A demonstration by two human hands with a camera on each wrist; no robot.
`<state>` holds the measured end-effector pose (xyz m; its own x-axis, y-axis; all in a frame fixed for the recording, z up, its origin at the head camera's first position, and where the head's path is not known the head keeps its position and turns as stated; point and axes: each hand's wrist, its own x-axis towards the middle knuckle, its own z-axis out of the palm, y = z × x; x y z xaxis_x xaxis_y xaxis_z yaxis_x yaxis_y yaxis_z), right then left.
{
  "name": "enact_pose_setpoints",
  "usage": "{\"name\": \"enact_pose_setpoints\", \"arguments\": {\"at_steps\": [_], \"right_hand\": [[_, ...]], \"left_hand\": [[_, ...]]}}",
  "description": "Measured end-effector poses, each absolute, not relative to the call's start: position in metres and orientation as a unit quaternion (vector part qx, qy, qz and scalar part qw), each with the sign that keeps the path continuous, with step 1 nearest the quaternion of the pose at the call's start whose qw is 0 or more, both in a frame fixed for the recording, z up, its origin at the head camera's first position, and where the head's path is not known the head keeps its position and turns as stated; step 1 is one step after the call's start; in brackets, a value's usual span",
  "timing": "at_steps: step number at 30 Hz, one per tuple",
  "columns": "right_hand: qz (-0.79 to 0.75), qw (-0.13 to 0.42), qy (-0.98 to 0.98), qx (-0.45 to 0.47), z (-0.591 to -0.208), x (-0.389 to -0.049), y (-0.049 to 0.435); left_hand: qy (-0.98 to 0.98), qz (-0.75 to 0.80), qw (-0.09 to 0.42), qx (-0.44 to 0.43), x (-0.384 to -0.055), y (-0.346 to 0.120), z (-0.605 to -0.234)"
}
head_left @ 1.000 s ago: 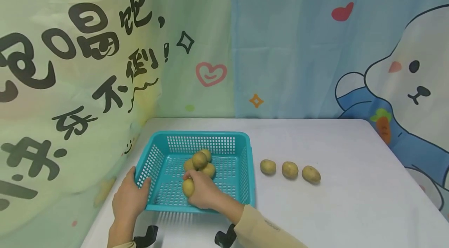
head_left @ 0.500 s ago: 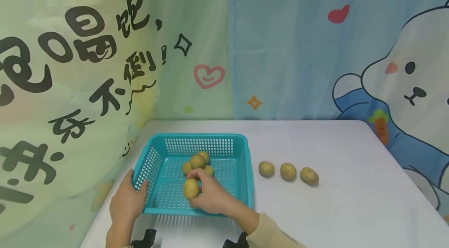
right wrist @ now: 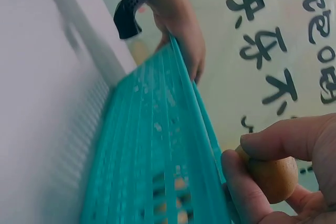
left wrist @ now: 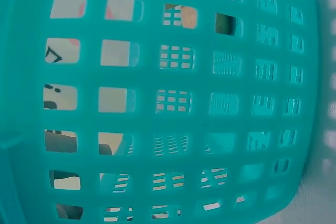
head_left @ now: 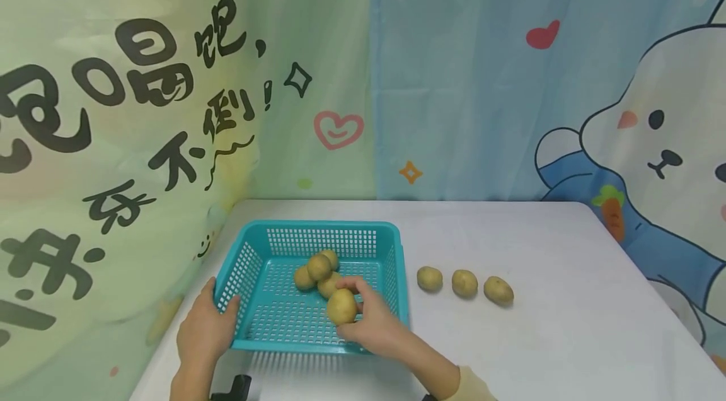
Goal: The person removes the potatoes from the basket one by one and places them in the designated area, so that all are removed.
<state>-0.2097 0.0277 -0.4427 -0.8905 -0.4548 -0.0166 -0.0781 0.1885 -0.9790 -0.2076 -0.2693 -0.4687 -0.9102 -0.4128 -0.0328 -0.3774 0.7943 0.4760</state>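
Note:
My right hand (head_left: pixel 379 324) pinches a potato (head_left: pixel 342 307) between thumb and fingers, over the front right part of a turquoise plastic basket (head_left: pixel 261 347). In the right wrist view the same potato (right wrist: pixel 274 178) shows between thumb and fingers, close to the basket's rim. My left hand (head_left: pixel 205 327) grips the basket's left side at the rim. Several other potatoes (head_left: pixel 319 267) lie piled in the middle of the basket. The basket's perforated wall (left wrist: pixel 147 80) fills the left wrist view, where the left hand is hidden.
Three potatoes (head_left: pixel 465 284) sit in a row on the white table (head_left: pixel 567 338), right of the basket. A printed curtain (head_left: pixel 454 73) hangs behind the table and along its left side. A black wrist strap (right wrist: pixel 128 11) shows on the left arm.
My right hand has lifted the potato from beside the pile and carried it to the right. The left hand stays on the basket. The view has tilted slightly up.

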Motion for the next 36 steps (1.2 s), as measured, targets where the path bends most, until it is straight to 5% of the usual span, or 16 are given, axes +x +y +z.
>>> {"name": "enact_pose_setpoints", "arguments": {"at_steps": [36], "right_hand": [[-0.662, 0.098, 0.743, 0.014, -0.464, -0.189, 0.134]], "left_hand": [[-0.948, -0.244, 0.036, 0.200, -0.206, -0.270, -0.470]]}}
